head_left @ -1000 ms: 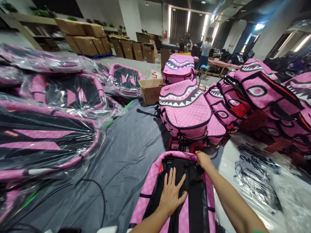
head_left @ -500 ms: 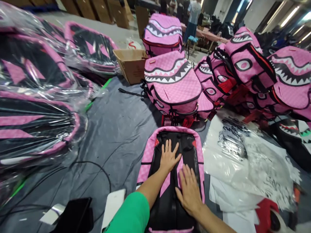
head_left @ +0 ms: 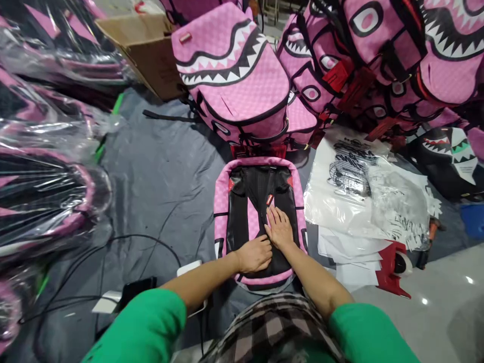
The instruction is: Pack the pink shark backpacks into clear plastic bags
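Note:
A pink backpack (head_left: 221, 217) lies in front of me with its black back panel (head_left: 240, 222) facing up. Two pink strips flank the line down its middle, and a small red label (head_left: 269, 199) shows near the right one. My left hand (head_left: 255, 253) rests low on the panel, its fingers curled in at the middle line; whatever they pinch is hidden. Just above and to the right, my right hand (head_left: 280, 228) lies flat on the panel, fingers stretched out. Above the label, the black material forms a V-shaped fold or gap.
Pink shark-mouth backpacks (head_left: 234, 96) are piled behind. Plastic-wrapped backpacks (head_left: 49, 201) line the left, near a cardboard box (head_left: 151, 55). Printed plastic bags (head_left: 348, 186), a tape dispenser (head_left: 393, 267) and a black cap-like item (head_left: 446, 161) lie right. A dark cable (head_left: 151, 237) crosses the grey sheet.
My left hand has come down from the panel's upper part, and its spread fingers have curled. My right hand stays flat near the middle. The view has tilted downward, and the red label now shows.

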`<move>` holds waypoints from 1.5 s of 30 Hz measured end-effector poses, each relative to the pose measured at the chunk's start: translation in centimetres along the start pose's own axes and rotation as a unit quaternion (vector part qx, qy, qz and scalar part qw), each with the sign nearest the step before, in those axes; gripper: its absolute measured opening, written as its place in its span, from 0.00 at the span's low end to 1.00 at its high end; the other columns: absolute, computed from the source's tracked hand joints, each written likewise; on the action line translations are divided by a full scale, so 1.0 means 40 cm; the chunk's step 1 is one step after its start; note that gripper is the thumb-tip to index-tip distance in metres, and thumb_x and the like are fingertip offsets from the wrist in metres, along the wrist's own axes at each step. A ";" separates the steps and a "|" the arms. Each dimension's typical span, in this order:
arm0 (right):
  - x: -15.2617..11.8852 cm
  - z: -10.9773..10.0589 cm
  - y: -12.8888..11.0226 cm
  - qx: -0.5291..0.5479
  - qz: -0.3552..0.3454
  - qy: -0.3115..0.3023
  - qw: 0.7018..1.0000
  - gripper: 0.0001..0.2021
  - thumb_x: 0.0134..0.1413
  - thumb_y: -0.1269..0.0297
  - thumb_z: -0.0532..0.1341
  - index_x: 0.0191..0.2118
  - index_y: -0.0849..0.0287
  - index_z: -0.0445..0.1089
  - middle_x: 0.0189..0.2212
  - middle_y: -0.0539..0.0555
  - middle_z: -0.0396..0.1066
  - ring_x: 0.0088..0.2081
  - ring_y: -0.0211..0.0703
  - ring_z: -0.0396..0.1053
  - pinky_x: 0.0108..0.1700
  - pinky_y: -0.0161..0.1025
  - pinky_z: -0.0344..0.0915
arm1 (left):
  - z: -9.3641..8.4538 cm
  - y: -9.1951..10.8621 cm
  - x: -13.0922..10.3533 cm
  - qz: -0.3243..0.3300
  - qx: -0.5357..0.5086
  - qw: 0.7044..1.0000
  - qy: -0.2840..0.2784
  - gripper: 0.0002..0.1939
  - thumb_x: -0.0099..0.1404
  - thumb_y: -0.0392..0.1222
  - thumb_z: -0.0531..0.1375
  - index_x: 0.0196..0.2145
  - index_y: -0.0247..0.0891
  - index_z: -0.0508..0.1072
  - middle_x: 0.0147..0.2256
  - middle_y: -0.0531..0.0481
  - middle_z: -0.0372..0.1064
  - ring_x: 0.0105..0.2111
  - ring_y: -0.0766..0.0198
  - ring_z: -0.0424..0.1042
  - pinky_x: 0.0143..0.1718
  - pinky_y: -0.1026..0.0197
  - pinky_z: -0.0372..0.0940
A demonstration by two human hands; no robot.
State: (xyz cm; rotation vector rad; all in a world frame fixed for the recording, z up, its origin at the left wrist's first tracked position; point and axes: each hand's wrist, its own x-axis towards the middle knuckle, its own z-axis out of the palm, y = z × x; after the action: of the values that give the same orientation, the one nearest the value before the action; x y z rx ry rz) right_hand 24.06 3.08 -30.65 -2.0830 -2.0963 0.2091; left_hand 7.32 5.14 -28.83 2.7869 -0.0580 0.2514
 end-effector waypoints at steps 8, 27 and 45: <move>-0.020 -0.067 0.037 0.080 -0.068 0.109 0.988 0.21 0.68 0.68 0.47 0.62 0.64 0.64 0.58 0.63 0.67 0.62 0.50 0.59 0.63 0.51 0.56 | 0.096 -0.056 -0.022 -0.032 0.008 0.998 0.053 0.11 0.69 0.40 0.54 0.32 0.40 0.74 0.30 0.49 0.71 0.36 0.59 0.68 0.53 0.55 0.60; -0.096 0.035 0.006 0.027 -0.514 -0.128 0.848 0.13 0.54 0.58 0.61 0.43 0.58 0.73 0.37 0.56 0.75 0.43 0.48 0.67 0.52 0.47 0.60 | 0.122 -0.032 -0.032 -0.399 0.144 0.890 0.167 0.36 0.66 0.40 0.59 0.69 0.56 0.53 0.73 0.43 0.30 0.71 0.34 0.29 0.65 0.30 0.44; -0.207 0.017 -0.008 -0.010 0.053 0.038 0.998 0.30 0.67 0.52 0.56 0.71 0.45 0.51 0.72 0.57 0.46 0.71 0.68 0.45 0.67 0.67 0.49 | -0.013 -0.024 0.019 -0.343 0.142 0.922 0.108 0.29 0.70 0.54 0.55 0.66 0.54 0.61 0.65 0.39 0.59 0.65 0.37 0.53 0.61 0.34 0.52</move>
State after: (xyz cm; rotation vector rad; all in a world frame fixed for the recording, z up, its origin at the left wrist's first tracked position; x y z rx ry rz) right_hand 23.64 -5.19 -31.49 -2.1792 -1.9563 0.1220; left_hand 8.02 6.23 -28.52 2.8200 1.0621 0.4014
